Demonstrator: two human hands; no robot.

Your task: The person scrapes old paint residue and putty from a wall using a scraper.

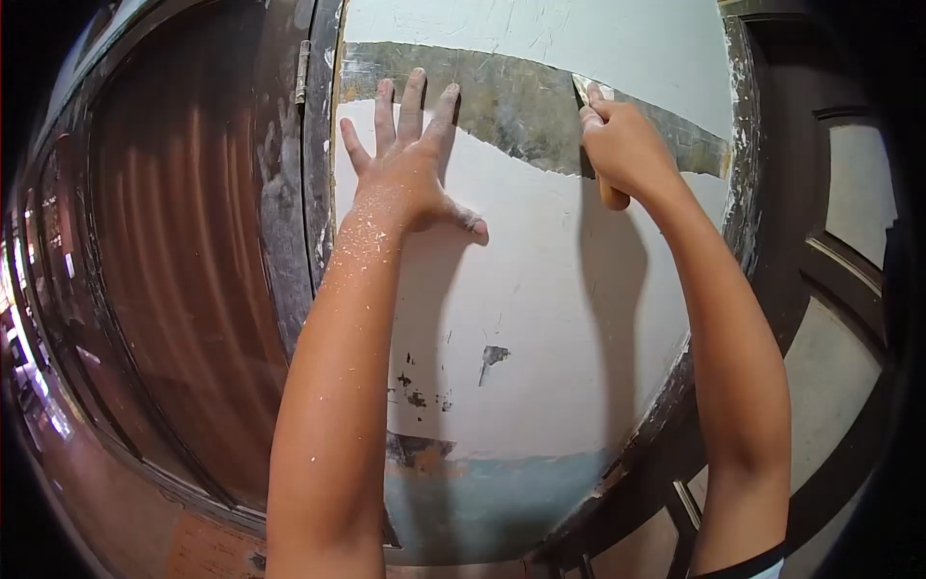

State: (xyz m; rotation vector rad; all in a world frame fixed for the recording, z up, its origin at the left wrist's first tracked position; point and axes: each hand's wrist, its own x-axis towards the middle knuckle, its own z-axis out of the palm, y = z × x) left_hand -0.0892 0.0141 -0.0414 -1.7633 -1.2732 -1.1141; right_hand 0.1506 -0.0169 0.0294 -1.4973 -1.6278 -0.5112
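My left hand (403, 164) lies spread against a white-painted panel (540, 280), its fingertips reaching onto a bare dark strip (511, 101) where the paint is gone. Pale flakes cling to my left wrist and forearm. My right hand (627, 145) is wrapped round the wooden handle of a scraper (613, 196). The scraper's blade (580, 87) touches the upper edge of the bare strip, just under the pale paint above it. Most of the blade is hidden by my fingers.
Dark wooden framing (313, 145) with a metal hinge (303, 72) borders the panel on the left. Further left is a dark screen or glass with reddish-brown folds (183, 222) behind it. A dark panelled door (820, 251) stands at the right. Smaller chipped patches (494, 355) mark the lower panel.
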